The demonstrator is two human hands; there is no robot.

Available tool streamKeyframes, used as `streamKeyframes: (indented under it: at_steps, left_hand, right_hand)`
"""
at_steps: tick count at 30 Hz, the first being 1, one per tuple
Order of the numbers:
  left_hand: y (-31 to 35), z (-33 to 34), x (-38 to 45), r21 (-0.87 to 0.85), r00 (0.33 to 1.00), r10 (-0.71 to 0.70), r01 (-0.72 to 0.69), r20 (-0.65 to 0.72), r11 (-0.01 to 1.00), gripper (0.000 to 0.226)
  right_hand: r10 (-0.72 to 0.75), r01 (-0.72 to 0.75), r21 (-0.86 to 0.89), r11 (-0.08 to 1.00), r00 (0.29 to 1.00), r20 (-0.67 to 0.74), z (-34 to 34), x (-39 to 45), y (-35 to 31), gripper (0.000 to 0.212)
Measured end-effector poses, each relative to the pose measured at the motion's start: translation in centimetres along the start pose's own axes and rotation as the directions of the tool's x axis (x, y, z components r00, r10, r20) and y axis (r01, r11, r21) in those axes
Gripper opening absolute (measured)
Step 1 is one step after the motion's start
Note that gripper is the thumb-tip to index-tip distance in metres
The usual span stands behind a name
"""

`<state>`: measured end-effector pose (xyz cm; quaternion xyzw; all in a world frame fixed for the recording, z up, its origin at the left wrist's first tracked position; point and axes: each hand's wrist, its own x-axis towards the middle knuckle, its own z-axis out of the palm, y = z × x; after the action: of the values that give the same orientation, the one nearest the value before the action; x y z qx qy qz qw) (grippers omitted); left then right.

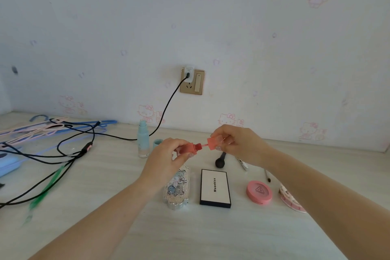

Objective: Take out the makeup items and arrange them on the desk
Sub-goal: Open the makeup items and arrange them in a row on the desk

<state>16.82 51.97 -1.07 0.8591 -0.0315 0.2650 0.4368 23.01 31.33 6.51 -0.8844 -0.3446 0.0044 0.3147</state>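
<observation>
Holding a lip gloss bottle (188, 148) in left hand (168, 154), right hand (238, 143) pinching its cap (213, 143), wand partly out, above the desk (105, 186).

White rectangular palette (215, 188) with dark rim, flat on tabletop (105, 175), near centre: black word "Mooekiss" printed along long axis, letters turned sideways to viewer.

Round pink compact (259, 192), right of palette: raised triangle logo on lid, small characters inside, too small to read.

Wallpaper (253, 38) on far wall: repeated pink cartoon-cat figures, no lettering.

Patterned item (289, 198) at right, partly hidden by forearm: print not legible.

No other readable text, numbers or signs.
</observation>
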Motion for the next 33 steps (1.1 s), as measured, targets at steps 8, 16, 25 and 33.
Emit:
streamKeyframes:
  at_steps: [8, 16, 25, 33]
  left_hand:
    - [0.8, -0.4, -0.5, -0.069, 0.999, -0.029, 0.028, -0.014, 0.997, 0.016]
    - [-1.2, 1.5, 1.4, -0.200, 0.978, -0.210, 0.206, 0.002, 0.958, 0.016]
    - [-4.3, 4.4, 4.9, -0.153, 0.937, -0.333, 0.346, 0.105, 0.926, 0.019]
    - [-6.4, 5.2, 6.2, -0.013, 0.905, -0.411, 0.414, 0.108, 0.910, 0.024]
  right_hand:
    - [0.026, -0.026, 0.024, 0.999, 0.999, -0.033, -0.7, -1.2, 0.5, 0.022]
    - [0.233, -0.192, 0.410, 0.892, 0.971, -0.051, 2.3, 1.6, 3.8, 0.021]
    - [0.369, -0.322, 0.394, 0.861, 0.928, -0.048, 6.2, 7.2, 6.2, 0.021]
    - [0.313, -0.297, 0.160, 0.942, 0.946, -0.086, 7.9, 9.1, 8.8, 0.018]
